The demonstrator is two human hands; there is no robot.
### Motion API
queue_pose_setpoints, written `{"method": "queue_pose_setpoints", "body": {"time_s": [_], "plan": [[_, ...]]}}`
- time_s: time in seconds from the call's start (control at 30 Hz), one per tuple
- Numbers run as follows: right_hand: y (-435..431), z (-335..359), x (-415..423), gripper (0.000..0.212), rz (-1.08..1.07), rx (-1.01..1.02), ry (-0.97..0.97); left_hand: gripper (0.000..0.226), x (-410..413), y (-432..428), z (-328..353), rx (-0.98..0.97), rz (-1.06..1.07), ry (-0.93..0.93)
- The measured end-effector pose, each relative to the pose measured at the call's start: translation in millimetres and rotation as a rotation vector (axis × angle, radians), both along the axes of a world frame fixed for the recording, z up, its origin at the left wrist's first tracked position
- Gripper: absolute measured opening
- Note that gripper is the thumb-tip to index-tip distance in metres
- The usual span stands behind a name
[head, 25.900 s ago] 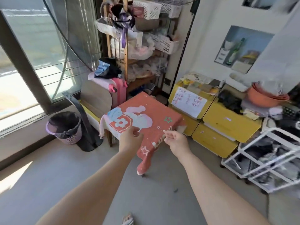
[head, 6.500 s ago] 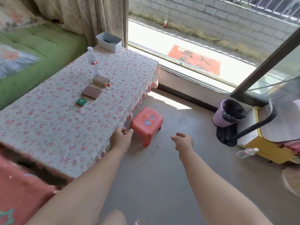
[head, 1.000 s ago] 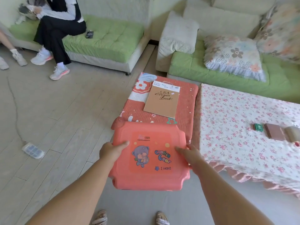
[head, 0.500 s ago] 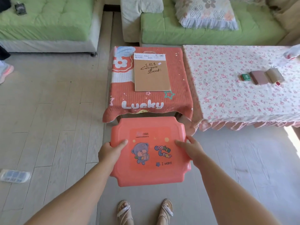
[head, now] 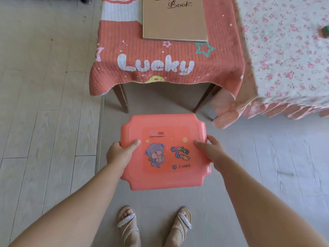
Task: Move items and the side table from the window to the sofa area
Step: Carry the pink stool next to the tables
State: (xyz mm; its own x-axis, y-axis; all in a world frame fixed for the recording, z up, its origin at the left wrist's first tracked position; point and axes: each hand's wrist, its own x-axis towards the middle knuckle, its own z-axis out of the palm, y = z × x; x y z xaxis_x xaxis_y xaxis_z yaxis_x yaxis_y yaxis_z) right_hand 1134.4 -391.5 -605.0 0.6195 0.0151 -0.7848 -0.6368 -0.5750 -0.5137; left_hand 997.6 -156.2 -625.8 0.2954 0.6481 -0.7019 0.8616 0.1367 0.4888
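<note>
I hold a small coral plastic stool (head: 165, 177) with a cartoon bear print, seat up, low over the floor in front of my feet. My left hand (head: 121, 153) grips its left edge and my right hand (head: 211, 151) grips its right edge, thumbs on top. Just beyond it stands the side table (head: 160, 56), draped in a coral "Lucky" cloth. A brown sketch book (head: 174, 20) lies on the table top. The stool's legs are hidden beneath its seat.
A larger table with a pink-flowered cloth (head: 288, 50) stands right against the side table, its frilled hem hanging near the stool. A small green object (head: 325, 31) sits on it at the right edge. Pale wood-plank floor (head: 44, 113) spreads to the left.
The stool has come down toward the floor, close to the side table's front legs. My view has tilted downward, so the sofas have left the frame. Both hands keep their grip.
</note>
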Motion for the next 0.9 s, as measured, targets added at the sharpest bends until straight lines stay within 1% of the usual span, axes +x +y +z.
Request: {"method": "queue_pose_setpoints", "body": {"time_s": [0.13,0.37,0.53,0.9], "plan": [[0,-71,11,0.062,-0.010,0.004,0.019,0.057,10,-1,-70,-0.009,0.008,0.020],[-2,-148,22,0.065,-0.037,-0.010,0.047,0.056,28,3,-143,-0.004,-0.015,0.026],[0,-179,28,0.064,-0.051,0.000,0.069,0.055,32,2,-169,0.020,-0.025,0.048],[-8,-212,34,0.067,-0.055,-0.018,0.081,0.053,40,-9,-195,0.008,-0.011,0.067]]}}
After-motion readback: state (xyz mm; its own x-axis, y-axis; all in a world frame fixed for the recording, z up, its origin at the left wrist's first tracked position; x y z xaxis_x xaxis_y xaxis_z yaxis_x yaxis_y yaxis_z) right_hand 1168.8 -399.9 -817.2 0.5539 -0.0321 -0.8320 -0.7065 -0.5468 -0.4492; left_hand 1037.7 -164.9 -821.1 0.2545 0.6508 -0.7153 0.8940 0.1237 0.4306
